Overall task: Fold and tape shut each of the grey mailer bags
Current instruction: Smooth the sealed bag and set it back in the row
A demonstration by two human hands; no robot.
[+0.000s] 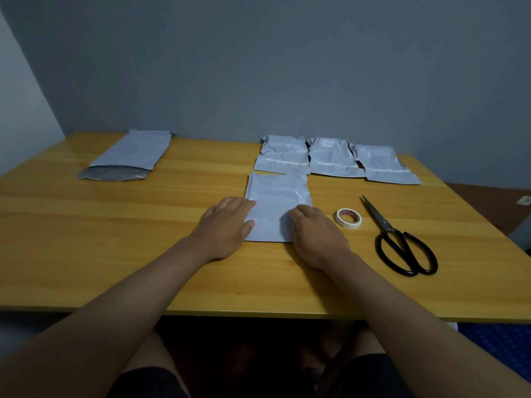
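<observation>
Step in hand: we are flattening the folded mailer bag (278, 208) at the centre of the frame, pressing its crease down; by our judgement the fold is made and the taping is not yet begun on this one.
Left hand: our left hand (227, 225) is lying palm down at the bag's left edge, fingers close to straight, the thumb resting on the grey film and the fingertips touching the bag's left margin; it is gripping nothing.
Right hand: our right hand (314, 234) is pressing flat over the bag's lower right corner, fingers stretched toward the centre of the bag; it too is holding nothing.
Where the bag is lying: on the wooden table (115, 248), just below the row of three taped bags (333, 159) in the upper middle of the frame, its top edge nearly touching that row.
Still to do: one unfolded bag (132, 156) is waiting at the upper left, its dark flap open.
Next move, as we are judging it: we are needing one hand to keep the fold pinned while the other reaches right for the tape roll (348, 217), just beside the right hand.
Cutting: the scissors (399, 242) are lying farther right, blades pointing up the frame.
</observation>
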